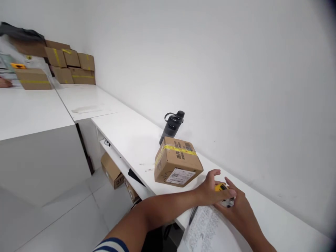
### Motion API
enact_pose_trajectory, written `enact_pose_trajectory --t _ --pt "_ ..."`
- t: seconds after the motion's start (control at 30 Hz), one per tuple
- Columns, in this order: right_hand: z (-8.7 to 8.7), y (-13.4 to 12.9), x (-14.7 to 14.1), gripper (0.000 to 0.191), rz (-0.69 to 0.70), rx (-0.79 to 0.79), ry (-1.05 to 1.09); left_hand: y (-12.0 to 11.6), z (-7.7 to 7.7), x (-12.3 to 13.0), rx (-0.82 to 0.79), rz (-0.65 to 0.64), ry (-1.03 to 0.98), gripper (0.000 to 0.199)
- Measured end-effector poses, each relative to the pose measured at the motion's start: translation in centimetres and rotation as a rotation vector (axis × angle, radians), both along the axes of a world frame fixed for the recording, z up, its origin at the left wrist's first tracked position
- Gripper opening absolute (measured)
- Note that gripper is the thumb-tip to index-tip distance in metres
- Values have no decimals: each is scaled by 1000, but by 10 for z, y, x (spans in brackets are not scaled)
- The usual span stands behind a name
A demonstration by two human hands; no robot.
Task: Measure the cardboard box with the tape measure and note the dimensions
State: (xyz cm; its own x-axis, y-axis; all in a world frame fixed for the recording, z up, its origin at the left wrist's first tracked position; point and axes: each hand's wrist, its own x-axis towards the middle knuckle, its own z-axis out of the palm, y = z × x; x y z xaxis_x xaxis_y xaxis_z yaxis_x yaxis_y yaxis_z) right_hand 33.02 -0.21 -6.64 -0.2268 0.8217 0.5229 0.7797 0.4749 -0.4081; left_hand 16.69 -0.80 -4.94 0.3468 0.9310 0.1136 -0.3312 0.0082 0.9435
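My left hand and my right hand are together over the white desk. Between them is a small yellow-and-grey object, mostly covered by fingers, so its kind is unclear. Both hands are closed around it. Left of my hands, a taped cardboard box sits tilted in view on the desk, with a white label on its near side and yellow tape across its top. Below my hands lies a white item with a speckled grey print, partly hidden by my right forearm.
Behind the box, a dark water bottle stands by the wall. A lower shelf runs under the desk, with an open cardboard box on the floor. Stacked cartons fill the far left corner; another person's hand shows there.
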Motion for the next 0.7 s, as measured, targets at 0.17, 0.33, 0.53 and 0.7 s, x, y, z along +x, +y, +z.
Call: enact_pose_trajectory --t 0.17,0.33,0.53,0.7 --pt "48 -52 -11 61 83 70 -27 -58 34 -24 368 263 -66 87" --pt "102 -121 -57 52 239 284 70 -106 75 -59 580 379 -117 92" --pt "176 -128 -116 44 332 322 -135 -96 109 -116 395 726 -170 68" --pt "209 -80 -142 45 233 250 -354 -50 98 -160 -68 810 126 86"
